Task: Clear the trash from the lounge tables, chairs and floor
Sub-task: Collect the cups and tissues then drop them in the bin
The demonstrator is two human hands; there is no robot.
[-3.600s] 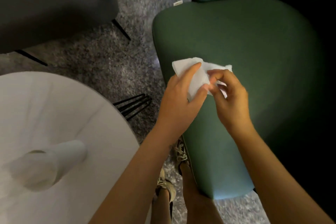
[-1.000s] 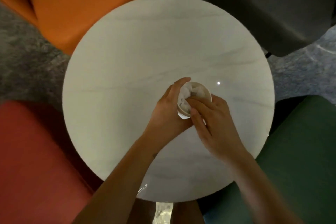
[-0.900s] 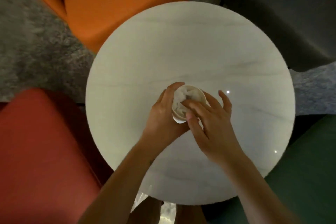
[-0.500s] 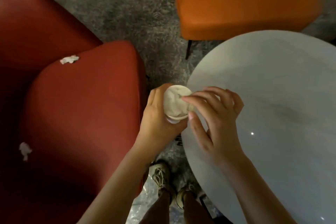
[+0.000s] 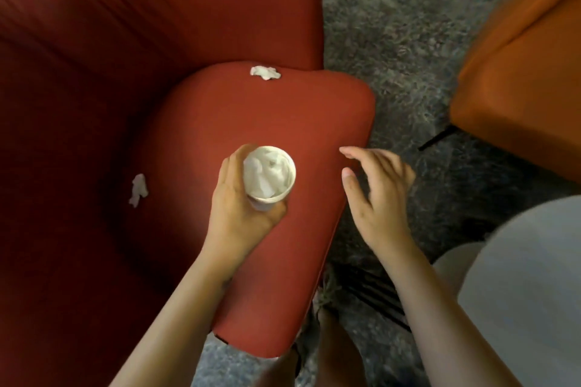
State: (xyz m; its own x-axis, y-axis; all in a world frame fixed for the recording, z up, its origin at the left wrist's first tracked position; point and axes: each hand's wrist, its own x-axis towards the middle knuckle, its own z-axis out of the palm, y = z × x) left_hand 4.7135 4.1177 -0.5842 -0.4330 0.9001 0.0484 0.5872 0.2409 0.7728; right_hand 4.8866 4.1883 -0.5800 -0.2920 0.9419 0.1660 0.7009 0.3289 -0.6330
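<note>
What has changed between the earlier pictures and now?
The right hand left the napkin in the paper cup and drew away, open. The left hand carried the cup over the red chair. It still grips the cup; two paper scraps remain on the chair.

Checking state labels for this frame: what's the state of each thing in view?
paper cup, stuffed with tissue, gripped by left hand
right hand, open, holding nothing
back tissue scrap, lying loose on red chair seat
left tissue scrap, loose at seat's left edge
</note>
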